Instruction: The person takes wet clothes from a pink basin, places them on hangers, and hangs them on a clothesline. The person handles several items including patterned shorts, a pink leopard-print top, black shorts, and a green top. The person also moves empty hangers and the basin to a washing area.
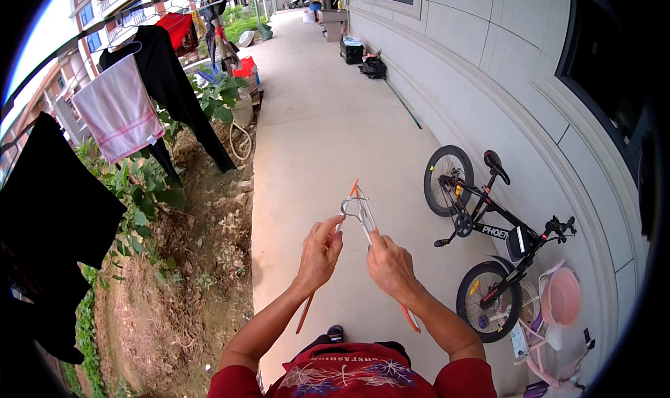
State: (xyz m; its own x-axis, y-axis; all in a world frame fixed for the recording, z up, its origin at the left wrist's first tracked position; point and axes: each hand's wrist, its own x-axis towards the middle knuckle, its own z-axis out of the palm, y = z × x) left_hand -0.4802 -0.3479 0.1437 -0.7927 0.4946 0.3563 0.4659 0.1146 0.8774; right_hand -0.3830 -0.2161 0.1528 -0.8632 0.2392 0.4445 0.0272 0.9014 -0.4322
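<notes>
A few thin clothes hangers (368,220), orange and white or grey, are held up in front of my chest, their metal hooks bunched between my hands. My left hand (320,253) is closed, its fingertips pinching the hangers just below the hooks on the left side. On the other side, my right hand (391,262) is wrapped round their sloping arms. Orange hanger ends stick out below both wrists. How many hangers there are cannot be made out, as they overlap.
A black bicycle (488,220) stands at the right by the wall. Near it are a pink basin (560,297) and a pink child's bike (537,356). To the left, a pink-edged towel (118,108) and black trousers (174,84) hang on a line above plants and soil.
</notes>
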